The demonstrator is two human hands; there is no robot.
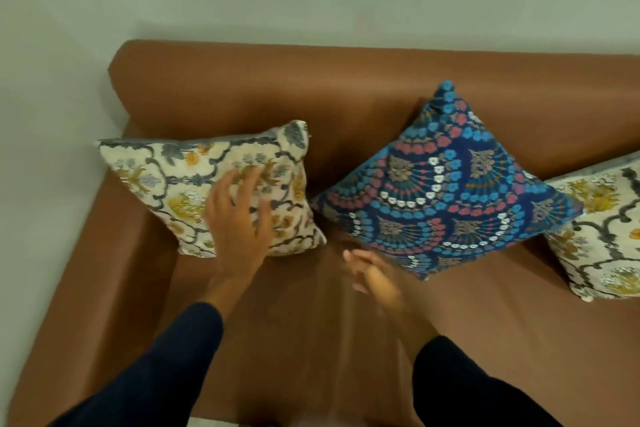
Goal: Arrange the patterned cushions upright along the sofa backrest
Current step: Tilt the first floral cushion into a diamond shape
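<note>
Left hand (239, 218) lies open on the cream cushion (214, 187), already propped; right hand (372, 270) is blurred, grip unclear; blue cushion (446, 191) sits cornerwise, needing straightening.

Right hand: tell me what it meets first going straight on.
Likely the blue patterned cushion. The blurred right hand is just below its lower left edge; whether they touch is unclear.
</note>
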